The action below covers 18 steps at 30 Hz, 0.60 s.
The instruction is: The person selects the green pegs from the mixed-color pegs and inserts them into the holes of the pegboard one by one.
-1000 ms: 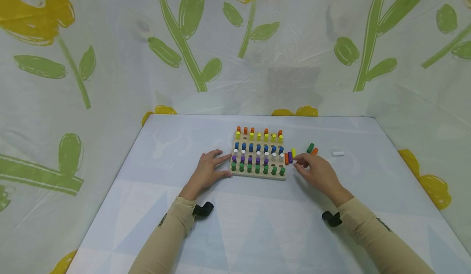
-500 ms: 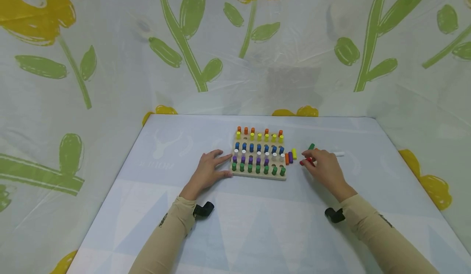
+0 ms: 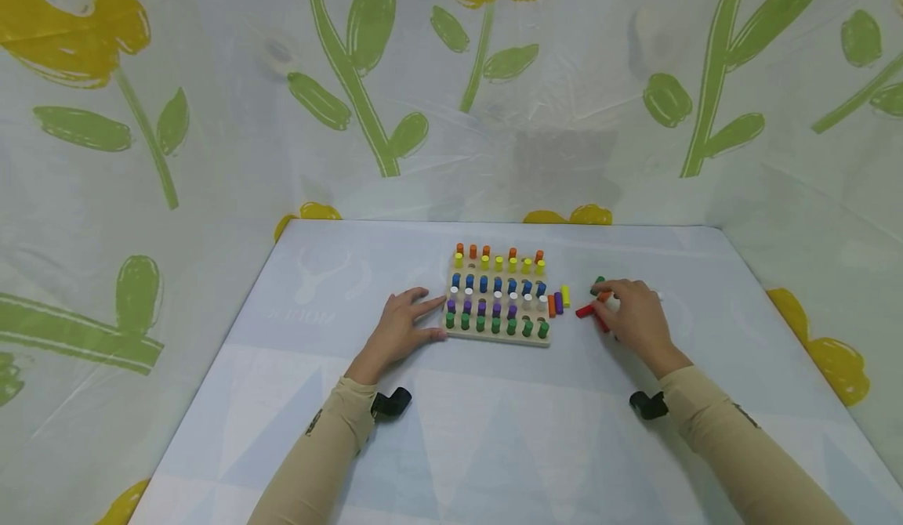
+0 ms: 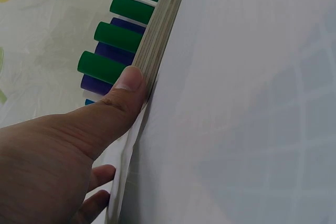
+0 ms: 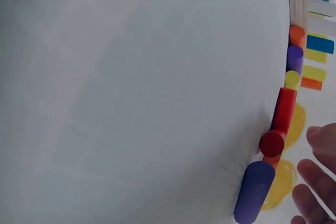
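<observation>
A wooden peg board stands on the table with rows of coloured pegs upright in it. At its left end my left hand rests with fingers spread. In the left wrist view its thumb touches the board's edge beside the green pegs. My right hand is over loose pegs to the right of the board. The right wrist view shows its fingers apart, with nothing visible between them. Near them lie a red peg, an orange peg and a purple peg.
Beside the board's right edge an orange peg, a purple peg and a yellow peg lie side by side. A green peg and a white peg are partly hidden by the right hand. Flower-printed sheets surround the table.
My right hand has moved rightward, away from the board and the lined-up pegs. Red pegs, first hidden under it, now show on the table. My left hand stays at the board.
</observation>
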Available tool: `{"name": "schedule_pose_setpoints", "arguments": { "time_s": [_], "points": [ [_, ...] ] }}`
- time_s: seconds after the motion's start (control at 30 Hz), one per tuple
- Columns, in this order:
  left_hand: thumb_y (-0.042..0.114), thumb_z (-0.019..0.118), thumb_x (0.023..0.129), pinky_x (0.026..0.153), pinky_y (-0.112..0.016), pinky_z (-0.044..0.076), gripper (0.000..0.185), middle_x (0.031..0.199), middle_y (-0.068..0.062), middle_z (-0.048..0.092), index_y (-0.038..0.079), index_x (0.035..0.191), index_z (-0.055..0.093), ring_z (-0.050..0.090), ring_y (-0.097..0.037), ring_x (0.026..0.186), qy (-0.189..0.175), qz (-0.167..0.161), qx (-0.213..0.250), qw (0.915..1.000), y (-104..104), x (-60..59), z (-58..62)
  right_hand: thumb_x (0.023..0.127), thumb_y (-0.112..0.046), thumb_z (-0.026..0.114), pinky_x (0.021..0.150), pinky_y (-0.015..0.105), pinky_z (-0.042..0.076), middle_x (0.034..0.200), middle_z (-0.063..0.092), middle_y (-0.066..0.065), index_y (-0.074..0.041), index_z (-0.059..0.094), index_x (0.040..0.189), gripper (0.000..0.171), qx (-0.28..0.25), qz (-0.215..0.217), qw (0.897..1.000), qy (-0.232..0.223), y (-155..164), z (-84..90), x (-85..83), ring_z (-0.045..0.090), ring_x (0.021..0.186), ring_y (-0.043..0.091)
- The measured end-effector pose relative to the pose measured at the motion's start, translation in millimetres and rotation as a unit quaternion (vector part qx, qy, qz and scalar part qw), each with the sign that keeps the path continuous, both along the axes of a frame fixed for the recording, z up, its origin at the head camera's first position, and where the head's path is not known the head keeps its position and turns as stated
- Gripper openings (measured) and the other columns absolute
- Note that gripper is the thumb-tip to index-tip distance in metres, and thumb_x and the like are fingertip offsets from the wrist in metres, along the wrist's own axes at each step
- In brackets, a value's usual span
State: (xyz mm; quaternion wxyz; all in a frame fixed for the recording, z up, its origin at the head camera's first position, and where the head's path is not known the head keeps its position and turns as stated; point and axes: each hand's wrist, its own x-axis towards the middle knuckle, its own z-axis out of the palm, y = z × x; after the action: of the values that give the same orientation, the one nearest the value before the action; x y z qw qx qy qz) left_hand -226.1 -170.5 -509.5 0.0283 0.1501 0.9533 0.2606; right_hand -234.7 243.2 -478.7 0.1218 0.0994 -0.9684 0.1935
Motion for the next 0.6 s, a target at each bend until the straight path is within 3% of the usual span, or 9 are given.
{"name": "schedule_pose_setpoints", "arguments": {
  "time_s": [0.13, 0.37, 0.6],
  "points": [
    [0.047, 0.079, 0.086, 0.125, -0.058, 0.007, 0.071, 0.156, -0.014, 0.042, 0.026, 0.149, 0.054, 0.031, -0.035, 0.149, -0.002, 0.002, 0.002, 1.0, 0, 0.5, 0.8, 0.092, -0.018, 0.074, 0.095, 0.065, 0.046, 0.126, 0.065, 0.025, -0.001, 0.07, 0.12, 0.032, 0.015, -0.015, 1.0, 0.0, 2, -0.5, -3.5, 0.053, 0.115, 0.048],
    [0.047, 0.079, 0.086, 0.125, -0.058, 0.008, 0.071, 0.156, -0.013, 0.042, 0.027, 0.149, 0.054, 0.031, -0.034, 0.149, -0.002, 0.003, 0.002, 1.0, 0, 1.2, 0.6, 0.093, -0.022, 0.073, 0.099, 0.067, 0.044, 0.131, 0.061, 0.029, -0.001, 0.067, 0.125, 0.039, 0.036, -0.035, 0.998, -0.039, 2, 3.4, -8.4, 0.048, 0.12, 0.049],
    [0.047, 0.079, 0.086, 0.125, -0.057, 0.008, 0.071, 0.156, -0.013, 0.042, 0.027, 0.149, 0.054, 0.031, -0.035, 0.149, 0.001, 0.003, 0.002, 1.0, 1, 1.9, 0.9, 0.094, -0.022, 0.072, 0.097, 0.068, 0.043, 0.134, 0.058, 0.029, -0.001, 0.064, 0.13, 0.043, 0.054, -0.03, 0.997, -0.05, 4, 3.1, -14.5, 0.048, 0.121, 0.049]
  ]
}}
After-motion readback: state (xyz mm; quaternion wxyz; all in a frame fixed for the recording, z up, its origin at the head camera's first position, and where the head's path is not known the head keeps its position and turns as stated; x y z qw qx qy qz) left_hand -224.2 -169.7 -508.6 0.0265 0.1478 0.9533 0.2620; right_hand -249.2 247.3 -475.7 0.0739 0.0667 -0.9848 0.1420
